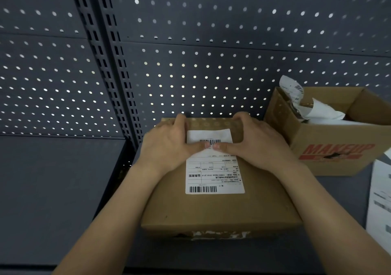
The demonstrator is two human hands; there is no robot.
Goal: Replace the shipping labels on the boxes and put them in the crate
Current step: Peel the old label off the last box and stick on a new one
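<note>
Head view looks down on a closed cardboard box [220, 203] on a dark shelf [53, 190]. Both hands lie flat and open on its top, left hand [167, 148] and right hand [254, 148] pressing thumbs together onto a white label [213, 173].

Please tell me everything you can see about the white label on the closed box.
The label is a white paper rectangle lying flat on top of the brown cardboard box, reaching toward its far edge. It carries a barcode near each end and small printed text in ruled fields, upside down to the camera. Both thumbs press on its far part, the left hand and right hand spread on the box beside it. It looks smooth, not torn.
</note>
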